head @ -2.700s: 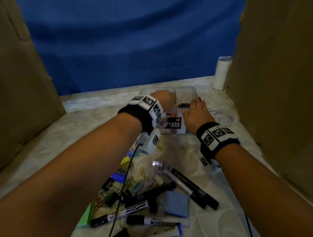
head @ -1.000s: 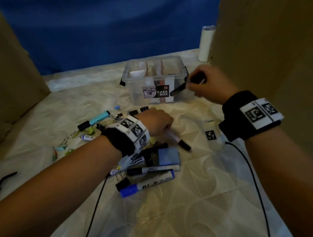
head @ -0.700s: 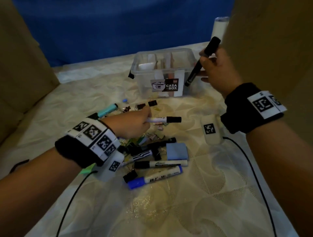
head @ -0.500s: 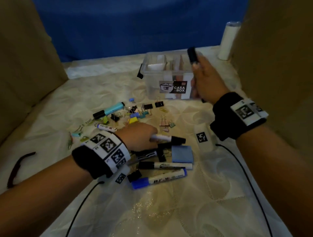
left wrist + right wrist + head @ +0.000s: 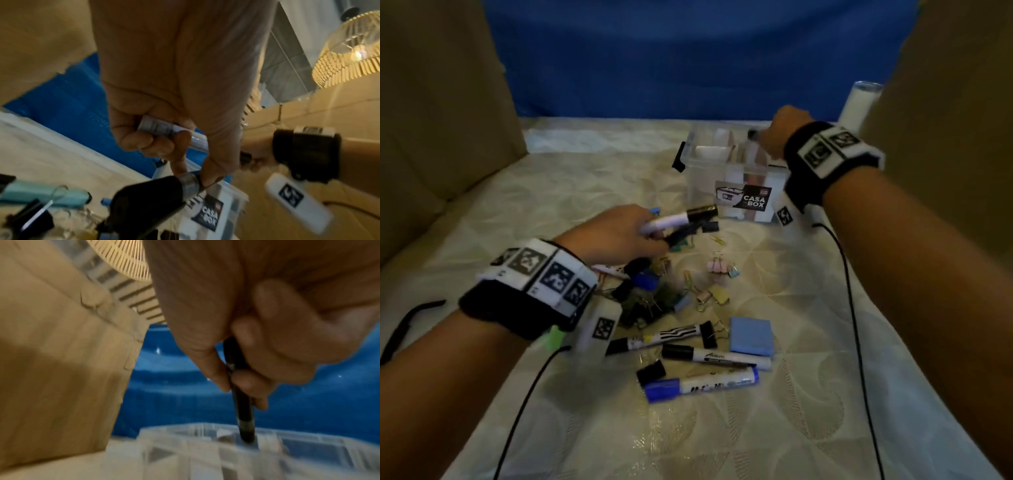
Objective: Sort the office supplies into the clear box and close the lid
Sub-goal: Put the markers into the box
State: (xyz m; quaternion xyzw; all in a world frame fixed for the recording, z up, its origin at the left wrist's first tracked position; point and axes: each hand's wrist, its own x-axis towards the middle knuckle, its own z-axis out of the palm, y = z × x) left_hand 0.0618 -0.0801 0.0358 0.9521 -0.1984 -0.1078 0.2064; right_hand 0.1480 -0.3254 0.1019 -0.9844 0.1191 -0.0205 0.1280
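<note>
Clear box [image 5: 722,178] is stood open at the far side of the cloth-covered table [image 5: 808,394], lid not seen in any view. Internal dividers are noted; sorting by compartment is judged to be the reason.

Right hand [image 5: 779,132] is held over the box's right part. A black marker [image 5: 239,395] is pinched betw. thumb and curled fingers, upright, tip lowered just inside the rim; it is judged to be held vertical so it drops into a narrow slot. Exact compartment can't be told, as the wrist view is blurred.

Left hand [image 5: 616,233] is held above the pile, near the box front. A white-barrelled marker [image 5: 674,219] w/ black cap is gripped in curled fingers, and a second dark-capped item w/ a silver band [image 5: 170,188] is pinched at the lower fingertips. Two items appear to be taken at once, presumably to save trips.

Remaining on the table: binder clips [image 5: 717,296], 3 markers, a blue pad [image 5: 750,335]. Task is judged early-stage.

Writing: box label [image 5: 748,202] reads "CASA BOX". One marker [image 5: 717,357] bears script, approx. "Artline", not legible w/ certainty. Wristbands carry square coded tags.
</note>
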